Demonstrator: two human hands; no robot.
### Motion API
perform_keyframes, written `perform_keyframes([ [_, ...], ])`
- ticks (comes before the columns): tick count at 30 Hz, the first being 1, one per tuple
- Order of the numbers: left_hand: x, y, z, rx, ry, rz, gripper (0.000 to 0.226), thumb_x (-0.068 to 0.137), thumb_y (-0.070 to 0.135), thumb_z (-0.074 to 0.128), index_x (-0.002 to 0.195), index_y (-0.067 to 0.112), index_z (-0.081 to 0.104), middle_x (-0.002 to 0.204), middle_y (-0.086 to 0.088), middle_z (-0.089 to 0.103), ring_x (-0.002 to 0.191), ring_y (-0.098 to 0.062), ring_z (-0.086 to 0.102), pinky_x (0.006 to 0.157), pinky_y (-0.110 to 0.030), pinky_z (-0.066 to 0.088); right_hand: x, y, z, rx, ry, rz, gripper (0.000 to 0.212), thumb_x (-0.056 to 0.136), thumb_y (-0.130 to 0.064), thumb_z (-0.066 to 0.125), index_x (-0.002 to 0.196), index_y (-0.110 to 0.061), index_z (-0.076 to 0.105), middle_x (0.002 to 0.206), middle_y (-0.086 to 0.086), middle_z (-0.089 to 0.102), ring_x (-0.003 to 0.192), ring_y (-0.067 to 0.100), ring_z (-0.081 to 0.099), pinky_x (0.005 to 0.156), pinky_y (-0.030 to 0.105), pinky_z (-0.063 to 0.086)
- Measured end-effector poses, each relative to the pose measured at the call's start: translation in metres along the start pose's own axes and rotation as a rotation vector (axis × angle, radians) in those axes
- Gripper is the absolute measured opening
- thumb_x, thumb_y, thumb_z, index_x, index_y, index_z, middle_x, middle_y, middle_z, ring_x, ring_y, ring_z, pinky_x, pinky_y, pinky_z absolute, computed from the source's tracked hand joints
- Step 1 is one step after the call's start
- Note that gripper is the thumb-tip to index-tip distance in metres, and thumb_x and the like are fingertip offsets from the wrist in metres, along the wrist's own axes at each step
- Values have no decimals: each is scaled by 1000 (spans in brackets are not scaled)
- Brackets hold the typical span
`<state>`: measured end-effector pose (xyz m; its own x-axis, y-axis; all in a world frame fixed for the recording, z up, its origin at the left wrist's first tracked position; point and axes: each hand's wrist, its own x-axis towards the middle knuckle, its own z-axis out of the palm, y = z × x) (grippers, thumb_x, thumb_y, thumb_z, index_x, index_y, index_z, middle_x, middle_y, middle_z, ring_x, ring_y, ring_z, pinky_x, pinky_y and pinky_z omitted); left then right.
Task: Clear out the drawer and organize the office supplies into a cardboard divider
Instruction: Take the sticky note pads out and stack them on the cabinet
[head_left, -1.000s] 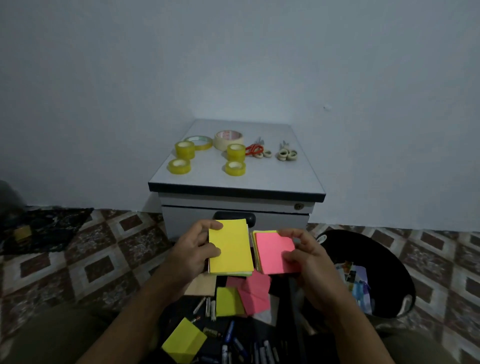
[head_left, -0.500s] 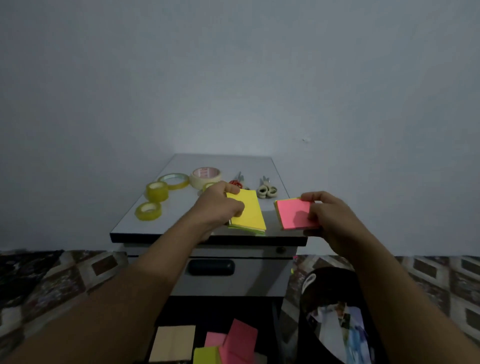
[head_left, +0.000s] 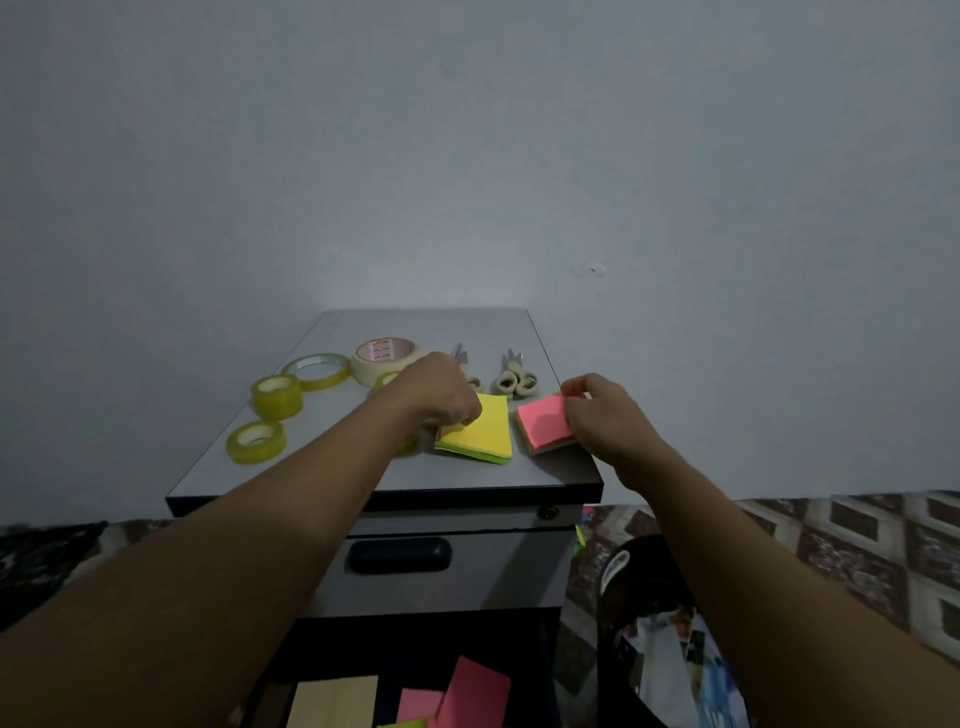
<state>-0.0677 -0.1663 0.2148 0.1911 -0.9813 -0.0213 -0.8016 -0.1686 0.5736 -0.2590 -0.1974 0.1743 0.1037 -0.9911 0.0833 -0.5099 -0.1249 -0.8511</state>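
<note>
Pinching the yellow pad (head_left: 480, 428) at its left edge, the left grip (head_left: 441, 400) is holding it on the worktop (head_left: 332, 467), while the right grip (head_left: 605, 421) is curling its fingers round the pink pad (head_left: 543, 418) just to its left. Tape rolls (head_left: 275, 397) are sitting left of the left grip, and scissors (head_left: 514, 382) are lying just beyond both.

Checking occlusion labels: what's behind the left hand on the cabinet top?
Behind the left hand: scissors, only blades and one handle loop showing, and a yellow tape roll, mostly covered. What else it hides cannot be told.
</note>
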Motion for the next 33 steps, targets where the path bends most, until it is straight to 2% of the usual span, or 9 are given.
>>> perform_keyframes([
  [4, -10, 2, -3, 61, 13, 27, 10, 74, 9, 65, 74, 1, 58, 67, -11, 52, 61, -20, 43, 52, -28, 31, -5, -4, 9, -75, 20, -32, 43, 95, -19, 45, 137, -14, 52, 137, 9, 54, 122, 27, 51, 105, 43, 43],
  [7, -15, -1, -6, -5, 36, 30, 22, 78, 8, 62, 94, -5, 70, 85, -15, 66, 73, -20, 52, 61, -32, 39, -7, -5, 10, -138, 27, -50, 44, 95, -20, 46, 138, -14, 51, 138, 11, 53, 123, 28, 51, 105, 40, 43],
  [9, -20, -4, -9, -86, 50, 35, 27, 81, 6, 59, 102, -6, 70, 85, -11, 63, 75, -21, 51, 63, -33, 40, -7, -5, 10, -172, 20, -59, 43, 95, -21, 48, 138, -14, 51, 139, 11, 53, 123, 28, 51, 104, 40, 44],
  [13, -31, -14, -16, -224, 133, 37, 17, 85, 11, 53, 88, 8, 70, 88, -12, 71, 75, -27, 65, 71, -45, 60, -10, -4, 7, -270, 35, -88, 43, 94, -22, 53, 136, -12, 53, 137, 11, 54, 122, 28, 52, 100, 35, 44],
  [22, -76, -47, -33, -351, 248, 61, 16, 88, 12, 57, 88, 21, 70, 82, -2, 69, 72, -23, 65, 75, -50, 61, -18, 2, 3, -252, 56, -87, 43, 92, -26, 57, 132, -12, 56, 133, 11, 58, 116, 25, 55, 93, 34, 46],
  [25, -94, -64, -35, -416, 227, 86, 18, 88, 10, 60, 95, 23, 70, 92, 2, 70, 78, -25, 67, 77, -49, 61, -30, 6, 0, -236, 136, -149, 42, 93, -26, 58, 133, -14, 55, 134, 9, 57, 117, 24, 55, 93, 31, 42],
  [27, -109, -77, -34, -457, 192, 117, 21, 90, 6, 61, 99, 22, 70, 98, 3, 70, 83, -19, 66, 77, -42, 60, -42, 7, 1, -218, 221, -240, 39, 91, -23, 60, 129, -15, 58, 129, 6, 61, 108, 22, 59, 91, 32, 45],
  [29, -124, -92, -29, -471, 158, 125, 22, 91, 6, 62, 101, 25, 69, 103, 4, 71, 91, -16, 68, 78, -41, 60, -61, 7, 5, -141, 271, -298, 33, 89, -18, 60, 121, -16, 61, 116, 0, 64, 90, 15, 60, 78, 29, 45],
  [33, -150, -120, -11, -541, 133, 70, 17, 95, 7, 60, 100, 22, 67, 104, -11, 72, 86, -19, 67, 78, -47, 57, -101, 17, 23, 24, 204, -302, 18, 89, -13, 61, 105, -19, 66, 89, -4, 69, 72, 6, 62, 65, 20, 48],
])
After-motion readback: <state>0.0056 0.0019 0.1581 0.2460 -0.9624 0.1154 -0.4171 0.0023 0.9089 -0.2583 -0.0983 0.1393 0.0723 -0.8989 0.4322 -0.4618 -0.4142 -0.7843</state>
